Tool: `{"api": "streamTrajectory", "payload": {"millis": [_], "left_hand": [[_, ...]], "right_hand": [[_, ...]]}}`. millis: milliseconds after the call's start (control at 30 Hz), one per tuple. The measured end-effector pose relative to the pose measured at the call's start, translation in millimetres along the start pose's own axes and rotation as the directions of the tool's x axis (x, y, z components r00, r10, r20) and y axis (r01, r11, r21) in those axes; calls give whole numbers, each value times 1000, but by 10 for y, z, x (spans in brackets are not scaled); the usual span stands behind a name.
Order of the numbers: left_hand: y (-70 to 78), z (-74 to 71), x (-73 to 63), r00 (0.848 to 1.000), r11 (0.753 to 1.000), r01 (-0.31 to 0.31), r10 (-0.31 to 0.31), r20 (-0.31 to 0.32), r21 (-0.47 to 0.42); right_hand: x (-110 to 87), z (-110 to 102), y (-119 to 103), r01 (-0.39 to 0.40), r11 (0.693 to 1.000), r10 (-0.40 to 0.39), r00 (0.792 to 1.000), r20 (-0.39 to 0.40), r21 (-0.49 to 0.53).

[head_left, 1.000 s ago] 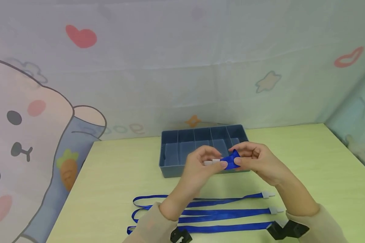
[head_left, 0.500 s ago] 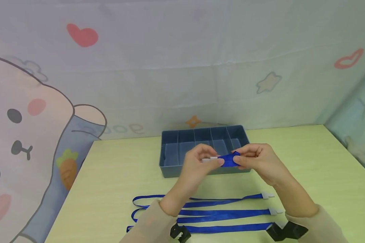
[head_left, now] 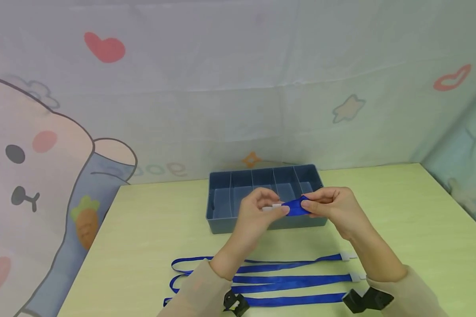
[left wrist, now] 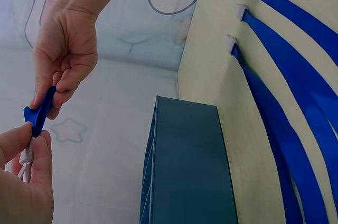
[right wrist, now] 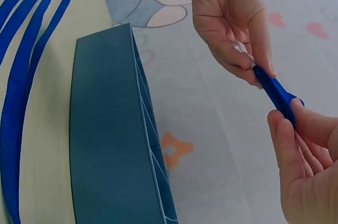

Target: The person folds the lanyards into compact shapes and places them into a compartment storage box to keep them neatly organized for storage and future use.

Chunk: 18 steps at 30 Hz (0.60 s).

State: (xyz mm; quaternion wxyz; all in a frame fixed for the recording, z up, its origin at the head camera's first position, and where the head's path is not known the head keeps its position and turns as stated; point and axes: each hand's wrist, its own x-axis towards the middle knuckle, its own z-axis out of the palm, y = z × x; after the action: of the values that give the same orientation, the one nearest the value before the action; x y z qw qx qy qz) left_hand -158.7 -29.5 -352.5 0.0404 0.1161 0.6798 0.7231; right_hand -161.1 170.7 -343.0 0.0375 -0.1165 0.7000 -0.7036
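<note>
A blue lanyard (head_left: 295, 208), folded into a short flat bundle, is held up between both hands, overlapping the front of the tray in the head view. At its left end, my left hand (head_left: 254, 213) pinches the strap beside the white clip (left wrist: 27, 152), which is partly covered by the fingers. Thumb and fingers of my right hand (head_left: 339, 207) pinch the other end of the bundle. From the right wrist, the folded strap (right wrist: 277, 94) shows edge-on between the two sets of fingertips.
Behind the hands stands a blue-grey tray (head_left: 222, 225) with several compartments. Three more blue lanyards (head_left: 293, 300) lie stretched side by side on the pale table (head_left: 135, 246), white clips toward the right. A printed cloth (head_left: 222, 110) hangs at the back.
Both hands have moved slightly left, still holding the folded lanyard. The strap's right end, which stuck up a second ago, now lies flatter between the fingers.
</note>
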Motion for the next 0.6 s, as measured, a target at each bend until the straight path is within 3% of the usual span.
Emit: {"api": "streamTrajectory", "payload": {"millis": [333, 600], "left_hand": [[-46, -17, 36, 997, 997, 81, -81, 5, 1], [-66, -31, 70, 993, 995, 89, -92, 80, 38]], "right_hand": [[60, -44, 87, -2, 999, 0, 999, 54, 39], [117, -107, 131, -16, 1000, 14, 996, 85, 23]]}}
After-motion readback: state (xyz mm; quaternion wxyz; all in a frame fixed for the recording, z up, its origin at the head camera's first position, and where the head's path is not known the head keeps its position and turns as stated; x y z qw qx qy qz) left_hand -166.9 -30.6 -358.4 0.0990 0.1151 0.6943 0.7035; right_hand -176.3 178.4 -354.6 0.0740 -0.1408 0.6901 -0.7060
